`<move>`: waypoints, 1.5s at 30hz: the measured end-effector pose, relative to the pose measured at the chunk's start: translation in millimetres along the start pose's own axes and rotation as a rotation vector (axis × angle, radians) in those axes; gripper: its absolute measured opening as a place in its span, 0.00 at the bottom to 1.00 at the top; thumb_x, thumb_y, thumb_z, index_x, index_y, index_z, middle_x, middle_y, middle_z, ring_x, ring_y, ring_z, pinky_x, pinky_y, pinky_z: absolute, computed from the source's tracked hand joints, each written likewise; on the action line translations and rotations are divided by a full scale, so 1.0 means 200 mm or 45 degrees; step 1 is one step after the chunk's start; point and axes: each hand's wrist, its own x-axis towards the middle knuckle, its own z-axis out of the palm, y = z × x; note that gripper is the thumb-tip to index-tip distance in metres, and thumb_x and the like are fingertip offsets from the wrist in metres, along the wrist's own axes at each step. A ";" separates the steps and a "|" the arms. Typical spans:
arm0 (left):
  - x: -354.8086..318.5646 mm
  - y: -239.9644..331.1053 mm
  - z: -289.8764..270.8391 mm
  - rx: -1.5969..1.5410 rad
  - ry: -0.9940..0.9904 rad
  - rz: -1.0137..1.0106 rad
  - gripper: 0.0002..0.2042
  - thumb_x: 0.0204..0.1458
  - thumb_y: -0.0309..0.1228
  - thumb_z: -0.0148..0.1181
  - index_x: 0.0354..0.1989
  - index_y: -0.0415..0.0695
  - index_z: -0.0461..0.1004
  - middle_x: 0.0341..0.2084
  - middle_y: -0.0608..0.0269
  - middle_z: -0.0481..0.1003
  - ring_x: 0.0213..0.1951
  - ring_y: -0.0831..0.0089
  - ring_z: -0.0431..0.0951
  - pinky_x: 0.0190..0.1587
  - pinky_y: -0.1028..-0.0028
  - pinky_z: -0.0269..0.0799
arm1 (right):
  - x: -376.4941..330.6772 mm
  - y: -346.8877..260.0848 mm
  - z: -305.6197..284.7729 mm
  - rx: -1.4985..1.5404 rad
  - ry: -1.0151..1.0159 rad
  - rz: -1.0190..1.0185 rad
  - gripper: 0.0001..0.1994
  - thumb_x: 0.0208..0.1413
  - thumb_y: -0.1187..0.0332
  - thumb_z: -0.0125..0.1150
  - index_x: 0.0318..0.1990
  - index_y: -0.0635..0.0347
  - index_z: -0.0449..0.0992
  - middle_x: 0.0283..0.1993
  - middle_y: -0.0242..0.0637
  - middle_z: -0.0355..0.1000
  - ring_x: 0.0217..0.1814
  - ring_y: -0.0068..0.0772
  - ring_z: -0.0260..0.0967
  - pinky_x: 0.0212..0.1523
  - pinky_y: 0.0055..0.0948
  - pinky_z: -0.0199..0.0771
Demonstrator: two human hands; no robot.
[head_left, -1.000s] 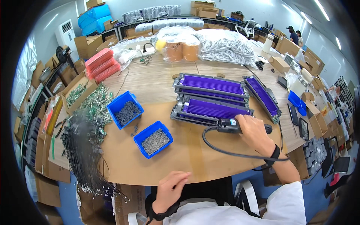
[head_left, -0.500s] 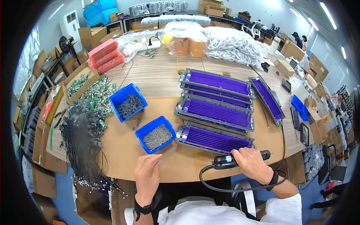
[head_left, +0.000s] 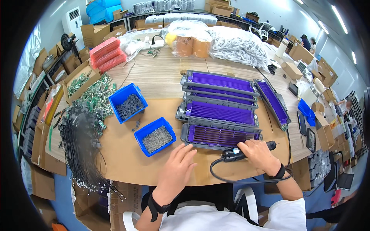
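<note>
Two bare hands are flanking the front edge of the near panel point(head_left: 223, 135). Right hand point(head_left: 260, 156) is gripping the driver point(head_left: 232, 154), fingers curled round its body, bit pointing rightward; it is lying by the near panel's front right edge, contact unclear. Left hand point(head_left: 176, 171) is hovering by its front left corner, fingers slightly spread, nothing visible between them; cannot tell if the tips are touching. Other panels point(head_left: 221, 111) are sitting behind it, a slanted panel point(head_left: 273, 102) beyond its right end. Front bin point(head_left: 162, 149), holding small metal bits, is standing just left; rear bin point(head_left: 133, 116), dark pieces, farther back. Judged risks: cord point(head_left: 211, 168) is looping before the near panel, so a quick swing could be snagging it or dragging the driver off line; a careless bit could be scoring purple; a low left wrist could be tipping the front bin.
</note>
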 end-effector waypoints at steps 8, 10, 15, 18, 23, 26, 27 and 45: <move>0.07 0.00 0.11 0.128 -0.089 0.049 0.22 0.50 0.24 0.62 0.56 0.42 0.69 0.58 0.53 0.67 0.63 0.49 0.61 0.62 0.59 0.63 | -0.04 0.08 0.01 0.008 0.036 -0.063 0.07 0.48 0.72 0.55 0.36 0.55 0.68 0.26 0.34 0.66 0.32 0.38 0.71 0.32 0.36 0.72; 0.06 -0.02 0.14 0.153 -0.104 0.051 0.21 0.50 0.24 0.62 0.55 0.41 0.70 0.58 0.54 0.67 0.63 0.49 0.62 0.62 0.59 0.63 | -0.05 0.04 -0.03 0.086 0.057 -0.114 0.08 0.47 0.72 0.55 0.36 0.55 0.68 0.25 0.35 0.67 0.31 0.39 0.71 0.31 0.38 0.72; 0.03 -0.05 0.17 0.157 -0.111 0.030 0.20 0.50 0.23 0.61 0.53 0.42 0.71 0.55 0.54 0.70 0.61 0.48 0.63 0.62 0.59 0.63 | 0.02 0.00 -0.17 0.502 0.052 0.076 0.17 0.40 0.77 0.62 0.40 0.57 0.66 0.26 0.41 0.69 0.32 0.47 0.72 0.31 0.42 0.71; 0.03 -0.05 0.16 0.154 -0.115 0.033 0.19 0.50 0.24 0.61 0.53 0.43 0.72 0.54 0.54 0.71 0.61 0.48 0.63 0.61 0.58 0.63 | 0.15 0.08 -0.15 0.355 0.279 0.167 0.20 0.37 0.78 0.65 0.41 0.58 0.66 0.28 0.41 0.70 0.33 0.49 0.71 0.32 0.44 0.70; 0.02 -0.02 0.13 0.194 -0.142 0.007 0.19 0.51 0.24 0.61 0.53 0.43 0.72 0.55 0.54 0.70 0.61 0.49 0.64 0.61 0.57 0.62 | 0.35 0.19 -0.04 0.049 0.253 0.103 0.19 0.37 0.79 0.64 0.39 0.59 0.66 0.31 0.38 0.70 0.37 0.43 0.72 0.33 0.40 0.71; 0.00 -0.02 0.12 0.188 -0.116 -0.011 0.20 0.51 0.24 0.60 0.54 0.43 0.71 0.57 0.54 0.69 0.61 0.49 0.63 0.61 0.56 0.61 | 0.37 0.21 0.06 0.009 0.331 0.081 0.16 0.39 0.79 0.62 0.38 0.59 0.66 0.29 0.37 0.69 0.36 0.40 0.71 0.33 0.39 0.71; 0.00 -0.02 0.12 0.182 -0.099 -0.009 0.20 0.50 0.23 0.60 0.54 0.43 0.71 0.57 0.54 0.68 0.62 0.49 0.63 0.61 0.56 0.61 | 0.37 0.21 0.06 -0.005 0.366 0.061 0.16 0.39 0.79 0.61 0.38 0.59 0.67 0.29 0.37 0.68 0.35 0.40 0.71 0.33 0.38 0.71; -0.30 -0.19 -0.31 0.125 0.448 -0.466 0.10 0.48 0.17 0.60 0.39 0.38 0.77 0.36 0.53 0.78 0.42 0.56 0.78 0.43 0.65 0.73 | -0.22 -0.38 -0.26 0.133 -0.001 -0.025 0.12 0.41 0.71 0.58 0.37 0.60 0.74 0.23 0.30 0.62 0.24 0.30 0.65 0.24 0.30 0.63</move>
